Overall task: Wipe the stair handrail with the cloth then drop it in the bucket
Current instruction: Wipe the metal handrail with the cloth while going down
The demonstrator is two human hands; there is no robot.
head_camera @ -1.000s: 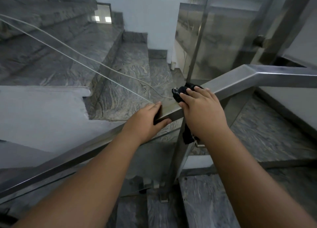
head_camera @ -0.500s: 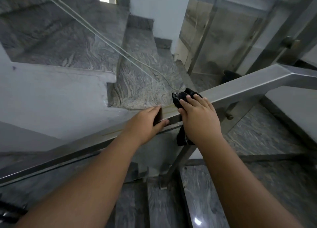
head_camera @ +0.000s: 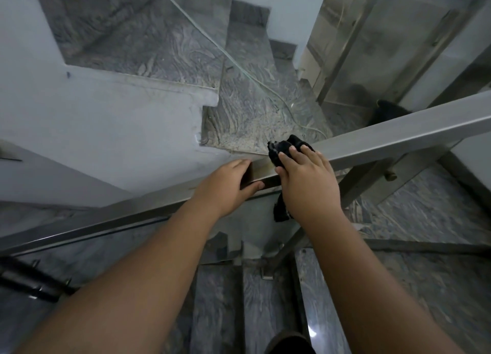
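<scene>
R hand (head_camera: pixel 305 183) clamps the black cloth (head_camera: pixel 281 149) over the handrail (head_camera: pixel 398 135); L hand (head_camera: pixel 225 186) grips the rail just left. Rail's long axis runs right and far, so R hand likely leads.

tbh the right hand (head_camera: pixel 305 186) covered most of the cloth (head_camera: pixel 281 149), and the dark thing (head_camera: pixel 386 112) behind the handrail (head_camera: pixel 398 137) was half hidden, couldn't tell what.
</scene>
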